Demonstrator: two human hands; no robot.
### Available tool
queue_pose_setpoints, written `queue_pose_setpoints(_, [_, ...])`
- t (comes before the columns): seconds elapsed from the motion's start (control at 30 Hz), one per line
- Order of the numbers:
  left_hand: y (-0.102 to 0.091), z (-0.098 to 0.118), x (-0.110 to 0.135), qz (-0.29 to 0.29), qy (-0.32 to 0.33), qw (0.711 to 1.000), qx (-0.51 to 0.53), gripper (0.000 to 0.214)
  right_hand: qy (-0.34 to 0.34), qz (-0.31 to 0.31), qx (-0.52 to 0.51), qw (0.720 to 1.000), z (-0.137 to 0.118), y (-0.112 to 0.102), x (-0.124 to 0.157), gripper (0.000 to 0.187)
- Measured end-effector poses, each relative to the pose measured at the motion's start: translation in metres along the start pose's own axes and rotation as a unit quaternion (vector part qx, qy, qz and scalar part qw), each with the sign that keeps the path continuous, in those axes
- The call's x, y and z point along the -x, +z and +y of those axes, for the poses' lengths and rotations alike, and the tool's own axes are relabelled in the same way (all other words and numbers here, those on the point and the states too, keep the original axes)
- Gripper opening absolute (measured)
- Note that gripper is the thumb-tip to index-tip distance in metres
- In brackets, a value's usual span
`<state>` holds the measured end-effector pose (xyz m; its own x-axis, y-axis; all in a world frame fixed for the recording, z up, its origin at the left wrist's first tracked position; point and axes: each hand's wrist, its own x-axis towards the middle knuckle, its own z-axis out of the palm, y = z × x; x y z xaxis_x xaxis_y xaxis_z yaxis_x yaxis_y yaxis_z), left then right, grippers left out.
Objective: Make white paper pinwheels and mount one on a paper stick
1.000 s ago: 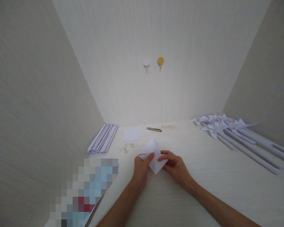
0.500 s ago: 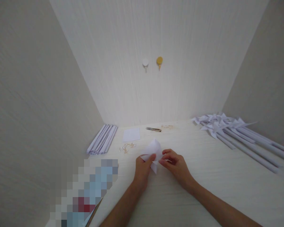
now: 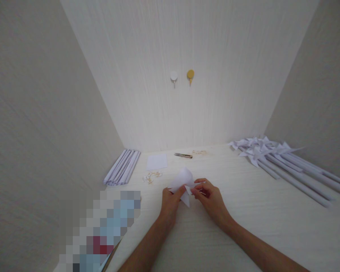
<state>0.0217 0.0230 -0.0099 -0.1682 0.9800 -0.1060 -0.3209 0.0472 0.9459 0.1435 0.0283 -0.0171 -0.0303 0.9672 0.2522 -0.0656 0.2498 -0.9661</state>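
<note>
A white paper piece (image 3: 184, 180) with bent-in corners is held just above the pale table (image 3: 243, 223), near its middle. My left hand (image 3: 172, 202) pinches its left side with thumb and fingers closed. My right hand (image 3: 209, 198) pinches its right side, pulling a corner toward the centre. Both hands meet at the middle of the paper.
A bundle of rolled paper sticks (image 3: 122, 167) lies at the back left. A white paper square (image 3: 156, 161), small pins or fasteners (image 3: 151, 176) and scissors (image 3: 183, 155) lie behind the hands. Several finished paper pinwheels on sticks (image 3: 274, 156) lie at the right. Two hooks (image 3: 181, 76) hang on the wall.
The flat paper has been gathered up: my right hand brought a corner inward toward the centre, and both hands moved closer together.
</note>
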Motion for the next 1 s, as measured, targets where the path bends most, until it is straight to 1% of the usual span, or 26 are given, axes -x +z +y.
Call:
queue_pose_setpoints(0.27, [0.0,-0.0004,0.001,-0.018,0.008,1.0,-0.011,0.024,-0.014,0.03,0.017,0.999,0.0014,0.0019,-0.0004,0.027])
queue_pose_setpoints(0.5, [0.0015,0.0016,0.0028,-0.027,0.002,0.999,-0.025,0.022,-0.022,0.037,0.038,0.998,0.001,0.0014,-0.0012,0.027])
queue_pose_setpoints(0.7, [0.0021,0.002,0.0039,-0.05,0.011,0.998,-0.029,0.023,-0.008,0.041,0.036,0.998,-0.0018,0.0014,-0.0008,0.03])
queue_pose_setpoints(1.0, [0.0025,0.001,0.0038,-0.04,0.005,0.999,-0.033,0.026,-0.001,0.039,0.036,0.999,-0.0013,0.0013,-0.0001,0.03])
